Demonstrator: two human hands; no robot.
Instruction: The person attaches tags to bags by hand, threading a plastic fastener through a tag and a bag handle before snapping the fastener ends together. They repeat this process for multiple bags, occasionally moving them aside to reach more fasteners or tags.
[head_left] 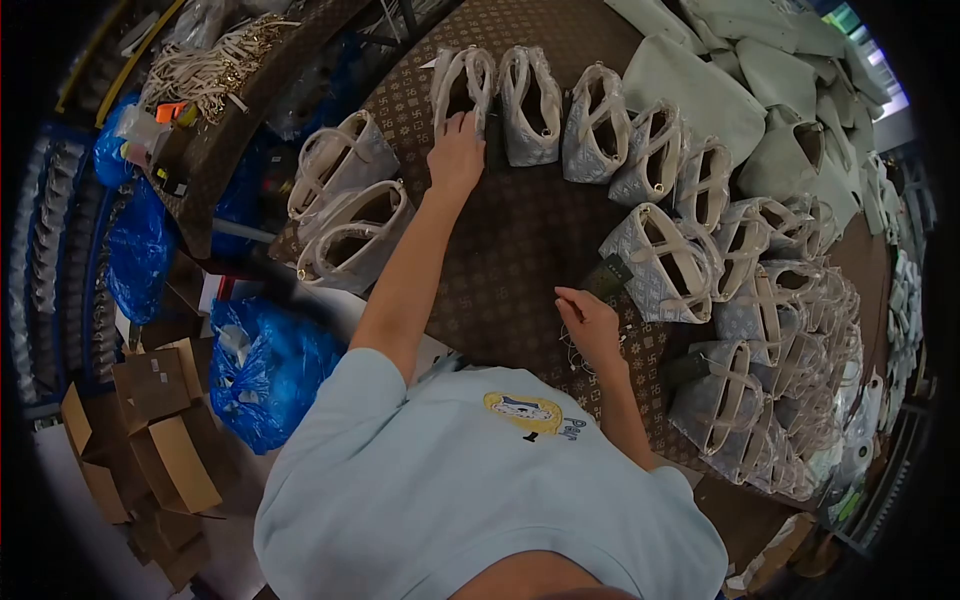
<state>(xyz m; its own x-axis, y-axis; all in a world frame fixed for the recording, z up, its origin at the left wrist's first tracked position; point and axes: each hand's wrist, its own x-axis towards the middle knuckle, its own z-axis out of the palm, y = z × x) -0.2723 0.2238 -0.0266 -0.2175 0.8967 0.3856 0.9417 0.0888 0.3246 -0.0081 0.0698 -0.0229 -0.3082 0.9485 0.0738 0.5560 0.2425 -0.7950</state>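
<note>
My left hand (457, 158) reaches forward to a small grey-patterned handbag (464, 82) in clear plastic wrap, its fingers closed at the near edge of the bag. Over the brown patterned table, my right hand (594, 322) is closed, with thin pale strings (574, 350) trailing below its fingers. Just beyond that hand is a dark green tag (608, 277), beside another wrapped handbag (668, 265) with light handles. More wrapped handbags (530, 105) stand in an arc from the far side round to the right.
Two wrapped handbags (355, 235) stand at the left table edge. Pale green pieces (700, 95) are heaped at the far right. Blue plastic bags (265, 375) and open cardboard boxes (165, 440) lie at lower left. Straps (215, 60) are piled at upper left.
</note>
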